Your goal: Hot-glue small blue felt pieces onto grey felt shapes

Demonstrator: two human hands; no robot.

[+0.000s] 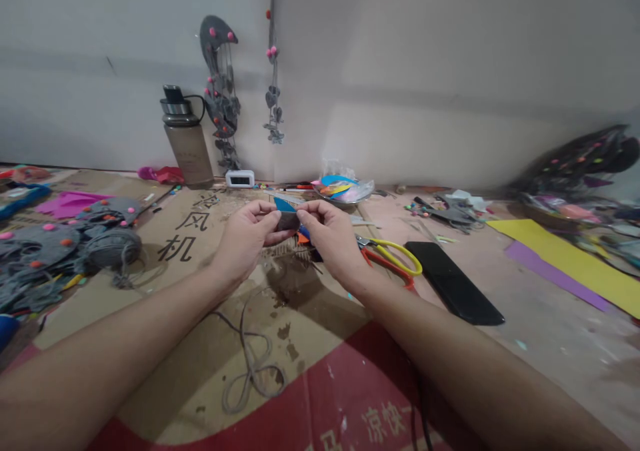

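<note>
Over the cardboard sheet [165,317], my left hand [247,234] and my right hand [333,234] meet. Both pinch a small grey felt piece [287,221] between thumb and fingers, one hand at each side. A pointed blue piece [284,205] shows along its top edge; whether the two are joined I cannot tell. Something orange and blue lies just beneath my right fingers, partly hidden. Close by my right hand rest scissors [400,257] with yellow and red handles. A thin grey cord [246,371] lies loosely looped on the cardboard below my hands.
A black phone [455,284] lies right of the scissors. Yellow sheet [565,254] and purple sheet [550,274] are farther right. A bottle [187,154], small clock [240,179] and dish of scraps [345,191] stand along the wall. Grey yarn [113,247] sits left; grey felt hangings [220,84] hang behind.
</note>
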